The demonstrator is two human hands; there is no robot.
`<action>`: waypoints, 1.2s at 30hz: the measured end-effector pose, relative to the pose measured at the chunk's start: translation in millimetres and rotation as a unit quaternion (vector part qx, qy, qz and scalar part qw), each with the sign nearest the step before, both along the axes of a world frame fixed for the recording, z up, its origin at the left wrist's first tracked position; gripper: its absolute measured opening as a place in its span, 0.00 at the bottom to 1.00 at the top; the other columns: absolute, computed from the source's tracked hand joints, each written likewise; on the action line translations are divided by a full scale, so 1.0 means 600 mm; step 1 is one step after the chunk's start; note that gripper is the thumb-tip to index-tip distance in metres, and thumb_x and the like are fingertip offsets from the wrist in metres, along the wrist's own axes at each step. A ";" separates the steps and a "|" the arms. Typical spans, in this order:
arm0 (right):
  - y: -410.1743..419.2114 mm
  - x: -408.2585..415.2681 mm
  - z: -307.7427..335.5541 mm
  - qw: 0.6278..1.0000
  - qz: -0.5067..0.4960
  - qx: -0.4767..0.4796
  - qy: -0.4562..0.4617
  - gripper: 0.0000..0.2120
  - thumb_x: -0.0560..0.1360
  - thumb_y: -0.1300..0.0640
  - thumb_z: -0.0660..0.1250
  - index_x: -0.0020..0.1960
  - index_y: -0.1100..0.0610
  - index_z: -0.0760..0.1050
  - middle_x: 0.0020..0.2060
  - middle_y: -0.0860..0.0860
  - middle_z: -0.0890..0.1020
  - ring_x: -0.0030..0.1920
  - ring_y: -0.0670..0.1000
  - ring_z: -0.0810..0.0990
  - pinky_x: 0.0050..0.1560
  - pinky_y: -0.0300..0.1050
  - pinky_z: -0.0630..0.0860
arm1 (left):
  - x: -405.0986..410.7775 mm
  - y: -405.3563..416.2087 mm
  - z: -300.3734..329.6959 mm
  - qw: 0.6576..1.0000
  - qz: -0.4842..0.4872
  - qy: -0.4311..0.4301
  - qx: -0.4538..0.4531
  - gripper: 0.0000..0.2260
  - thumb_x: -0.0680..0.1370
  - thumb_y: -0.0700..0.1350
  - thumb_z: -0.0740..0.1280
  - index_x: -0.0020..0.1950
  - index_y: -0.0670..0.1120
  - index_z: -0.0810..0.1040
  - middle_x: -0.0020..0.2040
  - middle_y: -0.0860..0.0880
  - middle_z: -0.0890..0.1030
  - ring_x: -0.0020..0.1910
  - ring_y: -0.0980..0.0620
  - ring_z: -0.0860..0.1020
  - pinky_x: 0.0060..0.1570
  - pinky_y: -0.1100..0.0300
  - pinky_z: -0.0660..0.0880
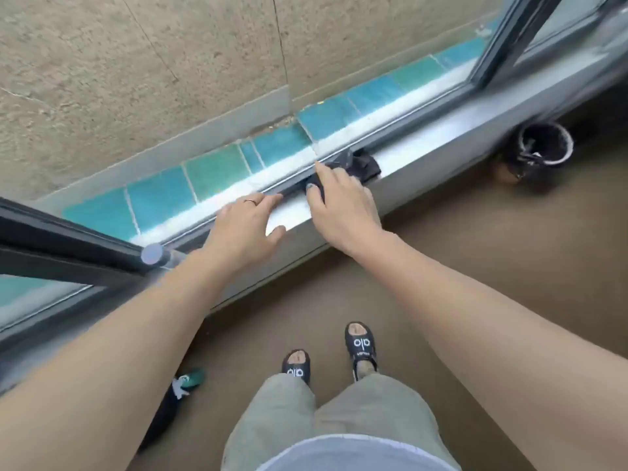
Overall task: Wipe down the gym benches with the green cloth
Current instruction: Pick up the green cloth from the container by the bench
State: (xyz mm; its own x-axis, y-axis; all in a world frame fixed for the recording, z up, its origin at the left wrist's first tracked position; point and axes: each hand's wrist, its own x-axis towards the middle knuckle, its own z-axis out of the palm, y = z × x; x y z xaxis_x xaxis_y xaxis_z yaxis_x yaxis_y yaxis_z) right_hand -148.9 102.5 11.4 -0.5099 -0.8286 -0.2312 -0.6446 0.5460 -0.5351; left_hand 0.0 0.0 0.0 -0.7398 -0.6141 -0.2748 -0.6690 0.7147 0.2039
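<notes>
No gym bench and no green cloth show in this view. I stand at a grey window sill [424, 141] with a dark window track along it. A dark, crumpled cloth [365, 164] lies on the track and sill. My right hand [343, 205] presses down on the near end of the cloth, its fingers over the fabric. My left hand [244, 229] rests flat on the sill just left of it, fingers apart, a ring on one finger, holding nothing.
A black bucket [543, 147] stands on the brown floor under the sill at the right. A dark object with a green end [188, 382] lies on the floor at lower left. An open window sash [68, 239] juts in from the left. Teal tiles [217, 171] line the outer ledge.
</notes>
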 end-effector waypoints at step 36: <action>0.959 0.629 -0.237 0.680 -0.711 0.067 -0.168 0.26 0.86 0.47 0.54 0.83 0.49 0.56 0.73 0.56 0.74 0.69 0.60 0.74 0.67 0.57 0.73 | 0.235 0.866 -0.201 0.733 -0.654 -0.181 0.051 0.28 0.84 0.56 0.61 0.82 0.51 0.59 0.80 0.47 0.65 0.78 0.43 0.65 0.76 0.47 0.58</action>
State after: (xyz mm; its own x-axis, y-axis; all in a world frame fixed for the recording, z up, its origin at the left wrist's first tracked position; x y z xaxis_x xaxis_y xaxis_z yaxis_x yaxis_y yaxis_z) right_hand 228.5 678.0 -130.9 -0.6734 0.4864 -0.5567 0.7314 0.5476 -0.4063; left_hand 141.2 519.8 -120.7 -0.5451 0.5924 -0.5932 0.5505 0.7866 0.2796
